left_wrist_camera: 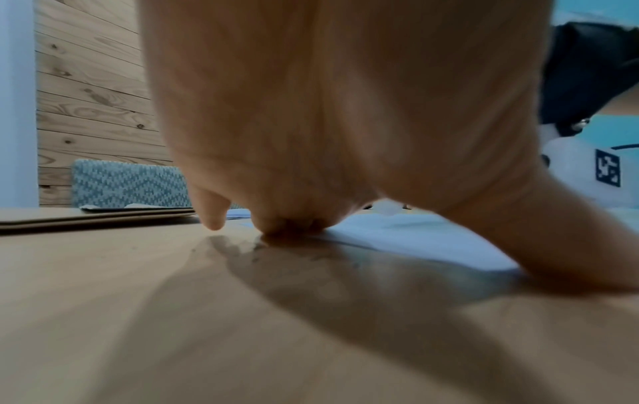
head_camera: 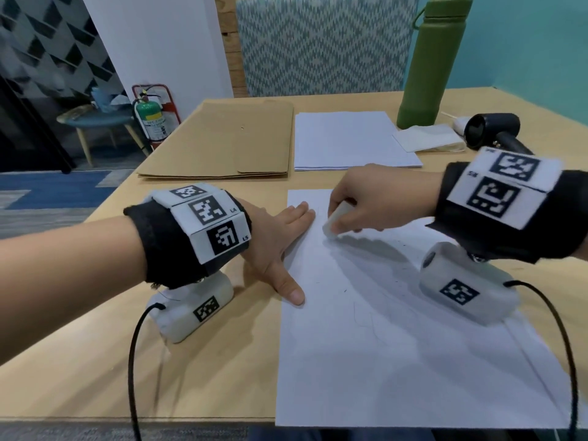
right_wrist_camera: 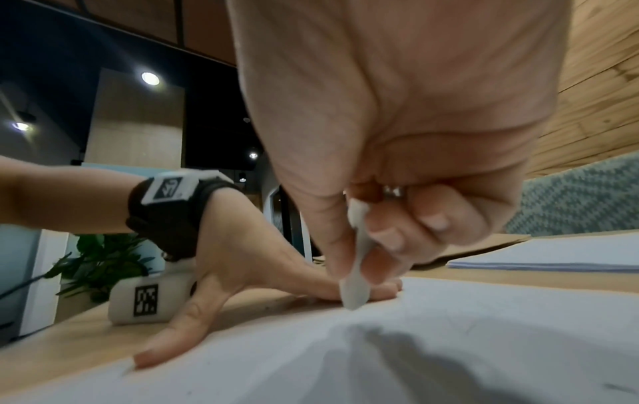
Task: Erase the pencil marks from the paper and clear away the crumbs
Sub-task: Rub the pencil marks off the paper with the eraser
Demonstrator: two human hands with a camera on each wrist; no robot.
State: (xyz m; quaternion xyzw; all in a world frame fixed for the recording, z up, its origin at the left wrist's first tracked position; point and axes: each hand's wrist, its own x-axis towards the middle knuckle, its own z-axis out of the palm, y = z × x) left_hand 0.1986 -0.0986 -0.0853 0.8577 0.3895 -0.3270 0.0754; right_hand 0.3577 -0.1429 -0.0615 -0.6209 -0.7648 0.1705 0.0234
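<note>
A white sheet of paper (head_camera: pixel 397 338) with faint pencil lines lies on the wooden table (head_camera: pixel 95 361). My left hand (head_camera: pixel 280 243) lies flat with straight fingers, pressing down the sheet's left edge near its far corner. My right hand (head_camera: pixel 359 202) pinches a white eraser (head_camera: pixel 334 221) between thumb and fingers, its tip touching the paper just right of my left fingertips. In the right wrist view the eraser (right_wrist_camera: pixel 356 273) stands nearly upright on the paper (right_wrist_camera: pixel 449 341), with the left hand (right_wrist_camera: pixel 242 278) beside it. A few dark crumbs lie scattered on the sheet.
A brown folder (head_camera: pixel 229 141) and a stack of white sheets (head_camera: pixel 350 141) lie at the back of the table. A green bottle (head_camera: pixel 436 62), a folded cloth (head_camera: pixel 426 138) and a black hair dryer (head_camera: pixel 493 132) stand at the back right. A patterned chair back (head_camera: pixel 324 43) lies beyond.
</note>
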